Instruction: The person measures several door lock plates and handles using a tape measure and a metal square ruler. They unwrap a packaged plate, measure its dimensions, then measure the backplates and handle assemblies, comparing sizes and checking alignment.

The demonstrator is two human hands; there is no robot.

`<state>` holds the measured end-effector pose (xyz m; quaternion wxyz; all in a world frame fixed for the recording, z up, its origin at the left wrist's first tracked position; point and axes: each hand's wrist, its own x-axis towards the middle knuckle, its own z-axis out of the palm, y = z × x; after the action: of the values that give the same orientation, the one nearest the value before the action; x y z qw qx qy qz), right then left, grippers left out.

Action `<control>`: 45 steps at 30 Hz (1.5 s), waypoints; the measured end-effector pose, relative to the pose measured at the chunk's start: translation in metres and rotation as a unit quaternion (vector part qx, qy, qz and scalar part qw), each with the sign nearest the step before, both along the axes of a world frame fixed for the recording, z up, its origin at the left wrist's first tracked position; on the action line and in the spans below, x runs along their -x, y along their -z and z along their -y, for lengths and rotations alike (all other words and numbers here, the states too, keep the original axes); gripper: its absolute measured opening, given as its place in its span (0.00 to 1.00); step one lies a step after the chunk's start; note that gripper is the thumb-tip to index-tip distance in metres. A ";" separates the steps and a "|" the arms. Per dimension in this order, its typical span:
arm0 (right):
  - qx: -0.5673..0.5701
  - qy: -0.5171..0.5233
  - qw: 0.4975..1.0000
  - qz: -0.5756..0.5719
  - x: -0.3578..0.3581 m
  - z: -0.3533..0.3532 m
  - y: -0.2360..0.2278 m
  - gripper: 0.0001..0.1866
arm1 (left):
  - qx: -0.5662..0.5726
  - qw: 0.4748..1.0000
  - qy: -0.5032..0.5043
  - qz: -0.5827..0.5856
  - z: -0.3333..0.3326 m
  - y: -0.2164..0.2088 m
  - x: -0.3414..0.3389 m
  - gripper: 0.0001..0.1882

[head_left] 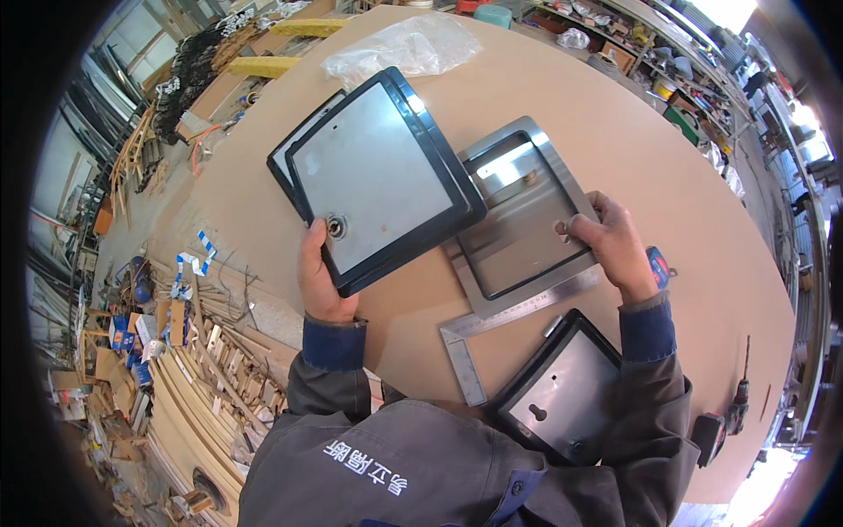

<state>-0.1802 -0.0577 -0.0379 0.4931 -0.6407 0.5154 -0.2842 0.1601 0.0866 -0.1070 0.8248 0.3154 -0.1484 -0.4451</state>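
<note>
My left hand (322, 279) grips the lower left corner of a grey metal panel (369, 167) with a black edge strip, its thumb beside a round hole. Behind it, a second black-edged panel (283, 158) sticks out at the left; whether that one is held or lies on the table I cannot tell. My right hand (612, 241) is closed on the right side of a shiny steel plate (518, 228) with a raised rim, thumb by a small hole. The held panel overlaps the plate's upper left edge. A third black-edged panel (562, 386) lies below my right forearm.
An L-shaped steel square (465, 364) lies on the brown table (685, 193), partly under the plate. Clear plastic film (404, 46) rests at the far edge. Rightward are a blue and red tape measure (657, 266) and a cordless drill (724, 417). Wood offcuts (228, 369) cover the floor left.
</note>
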 end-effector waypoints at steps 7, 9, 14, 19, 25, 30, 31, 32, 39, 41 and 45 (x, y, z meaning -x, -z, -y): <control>0.029 0.083 0.995 0.054 0.079 0.007 -0.014 0.15 | -0.030 0.999 0.031 0.027 0.003 0.002 0.002 0.18; 0.032 0.096 0.992 0.079 0.098 0.007 -0.014 0.15 | -0.040 0.997 0.042 0.048 0.006 0.000 0.006 0.19; 0.051 0.106 0.991 0.064 0.125 -0.003 -0.025 0.17 | -0.058 0.989 0.098 0.093 0.008 -0.010 0.020 0.21; 0.067 0.112 0.985 0.117 0.138 -0.014 -0.008 0.18 | -0.137 0.971 0.141 0.137 0.009 0.015 0.022 0.20; 0.015 0.112 0.963 0.247 0.107 -0.027 -0.008 0.15 | -0.123 0.959 0.226 0.120 0.012 0.004 0.047 0.19; -0.054 0.068 0.961 0.264 0.072 -0.034 -0.012 0.16 | -0.150 0.947 0.259 0.121 0.011 -0.003 0.047 0.19; -0.055 0.062 0.963 0.255 0.071 -0.035 -0.009 0.16 | -0.151 0.946 0.261 0.116 0.012 -0.004 0.048 0.19; -0.055 0.055 0.966 0.246 0.071 -0.034 -0.005 0.16 | -0.151 0.947 0.262 0.111 0.012 -0.004 0.048 0.19; -0.038 0.015 0.978 0.204 0.081 -0.033 -0.003 0.18 | -0.138 0.947 0.271 0.106 0.012 0.003 0.041 0.20; -0.044 0.006 0.981 0.189 0.089 -0.033 -0.008 0.20 | -0.144 0.945 0.267 0.124 0.012 -0.002 0.041 0.19; -0.029 0.004 0.986 0.162 0.104 -0.031 -0.015 0.21 | -0.170 0.919 0.209 0.287 0.013 0.001 0.033 0.20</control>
<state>-0.2847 -0.0267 -0.0231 0.5874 -0.5698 0.4393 -0.3704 0.1267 0.0735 -0.1084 0.5689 0.5270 -0.3636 -0.5162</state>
